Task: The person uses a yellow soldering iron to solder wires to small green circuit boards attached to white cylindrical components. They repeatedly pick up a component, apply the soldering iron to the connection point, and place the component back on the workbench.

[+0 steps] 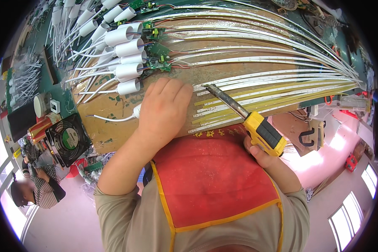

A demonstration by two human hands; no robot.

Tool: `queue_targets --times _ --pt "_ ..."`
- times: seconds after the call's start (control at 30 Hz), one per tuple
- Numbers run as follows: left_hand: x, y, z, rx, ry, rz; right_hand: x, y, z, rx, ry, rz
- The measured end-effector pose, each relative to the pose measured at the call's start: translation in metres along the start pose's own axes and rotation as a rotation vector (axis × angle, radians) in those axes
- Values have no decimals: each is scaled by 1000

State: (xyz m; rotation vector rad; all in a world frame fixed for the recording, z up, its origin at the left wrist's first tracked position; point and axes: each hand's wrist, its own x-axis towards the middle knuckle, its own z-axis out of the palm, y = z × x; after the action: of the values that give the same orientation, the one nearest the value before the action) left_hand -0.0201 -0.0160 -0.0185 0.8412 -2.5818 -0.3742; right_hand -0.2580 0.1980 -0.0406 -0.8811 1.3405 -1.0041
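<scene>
— Where is the soldering iron (239,113)?
— In the right hand (260,153), over the near ends of the LED strips (273,80). Its long axis runs on a slant: the yellow and black handle is low and to the right, by the person's chest, and the dark metal tip points up and to the left, ending just right of the left hand (164,107).
— How are the fingers?
— The right fingers are wrapped tight around the handle from below. The left hand lies palm down, knuckles up, its fingers curled over the strip ends on the brown board (113,109); whether they pinch anything underneath I cannot tell. The left forearm comes up from the lower edge.
— And the strips?
— They lie flat, fanned from far right toward the hands.
— What else is about?
— White tubes (126,50) with small green circuit boards (157,52) lie further up the worktop (61,90). A black fan (68,138) sits at its left edge, and another person (35,189) is lower left.
</scene>
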Motion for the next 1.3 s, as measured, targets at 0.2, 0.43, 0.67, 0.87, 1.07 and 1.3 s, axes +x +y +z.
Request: queue_targets --times 0.2,0.43,0.67,0.87,1.07,1.3 --pt "0 -1 1 -13 2 -1 0 -3 3 72 30 0" --pt "1 0 -1 -8 -11 -9 -4 1 1 53 31 38" --pt "2 0 -1 -15 -21 -21 -3 -3 3 44 46 46" --pt "8 3 -9 6 -105 -63 -3 -2 3 51 52 37" --pt "14 11 -5 80 -142 -171 0 -5 3 34 53 23" --pt "16 7 -5 -89 -88 -202 2 -7 3 27 64 6"
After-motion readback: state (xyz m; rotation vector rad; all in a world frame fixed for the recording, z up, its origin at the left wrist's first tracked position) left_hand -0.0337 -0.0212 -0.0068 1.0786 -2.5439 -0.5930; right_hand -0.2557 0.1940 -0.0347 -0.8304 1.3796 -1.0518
